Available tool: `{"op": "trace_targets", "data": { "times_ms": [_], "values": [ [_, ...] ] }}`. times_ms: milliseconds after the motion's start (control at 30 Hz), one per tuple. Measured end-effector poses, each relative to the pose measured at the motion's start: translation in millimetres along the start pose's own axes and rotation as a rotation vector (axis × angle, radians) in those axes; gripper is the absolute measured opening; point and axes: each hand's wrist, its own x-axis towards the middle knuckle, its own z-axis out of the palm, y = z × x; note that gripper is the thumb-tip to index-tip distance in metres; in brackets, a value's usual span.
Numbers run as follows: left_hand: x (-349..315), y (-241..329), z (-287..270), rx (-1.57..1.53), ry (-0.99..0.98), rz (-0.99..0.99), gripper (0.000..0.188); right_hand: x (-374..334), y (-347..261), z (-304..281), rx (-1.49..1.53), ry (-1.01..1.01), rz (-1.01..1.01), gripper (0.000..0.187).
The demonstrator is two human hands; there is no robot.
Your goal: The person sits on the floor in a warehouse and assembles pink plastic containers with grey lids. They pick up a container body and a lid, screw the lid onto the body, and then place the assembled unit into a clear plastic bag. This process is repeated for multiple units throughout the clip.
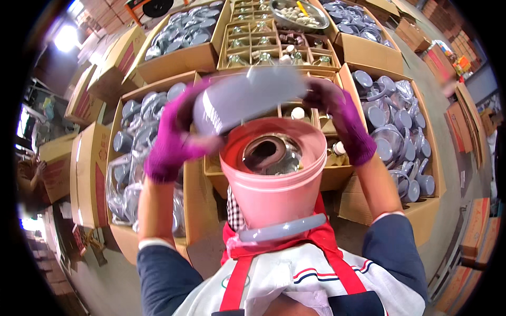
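Both of my hands wear purple gloves with dark palms. A grey plastic part (247, 97), broad and rounded but smeared by motion, is held up between them. My left hand (174, 137) is closed around its left end, and my right hand (340, 118) grips the right end, with the fingertips partly hidden. Just below stands a pink bucket-shaped plastic body (274, 195), its open top facing up. Inside it sits a shiny silvery liner (287, 158) with a round dark mouth. A curved grey handle (284, 229) lies across the near side of the pink body, against my red apron.
Cartons of grey plastic parts stand left (203, 210) and right (363, 203). A divided carton (224, 58) ahead holds clear glass pieces, with a metal bowl (321, 23) of small pale pieces on it. More cartons (89, 174) line the left; a person's arm (34, 176) shows beyond.
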Motion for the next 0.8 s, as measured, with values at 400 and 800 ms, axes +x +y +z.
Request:
{"op": "trace_targets", "data": {
  "times_ms": [400, 800],
  "values": [
    [-1, 19, 44, 0.503, -0.194, 0.301, 0.075, 3, 26, 56, 0.668, -0.394, -0.189, 0.092],
    [-11, 11, 50, 0.518, -0.011, 0.364, 0.080, -44, -2, 50, 0.217, -0.042, -0.352, 0.088]
  ]
}}
